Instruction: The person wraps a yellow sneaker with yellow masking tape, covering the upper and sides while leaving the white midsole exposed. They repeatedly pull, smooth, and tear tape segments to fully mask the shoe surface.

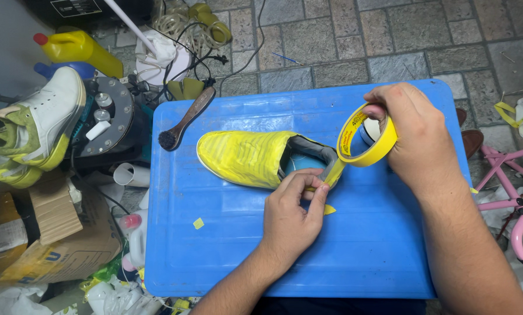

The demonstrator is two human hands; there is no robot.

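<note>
A shoe (247, 156) wrapped in yellow tape lies on its side on a blue plastic table (215, 245), toe pointing left. My right hand (416, 137) grips a roll of yellow masking tape (366, 140) just above the shoe's heel opening. A strip of tape (334, 172) runs from the roll down to my left hand (293, 213), whose thumb and fingers pinch the strip's end at the shoe's heel edge. The heel itself is partly hidden behind my fingers.
A brown-handled brush (182, 119) lies at the table's far left. Small yellow tape scraps (198, 223) sit on the table. To the left are white-and-green sneakers (37, 125), a yellow bottle (80, 49), cardboard boxes (51, 233) and cables. Pink tubing (515, 192) stands at the right.
</note>
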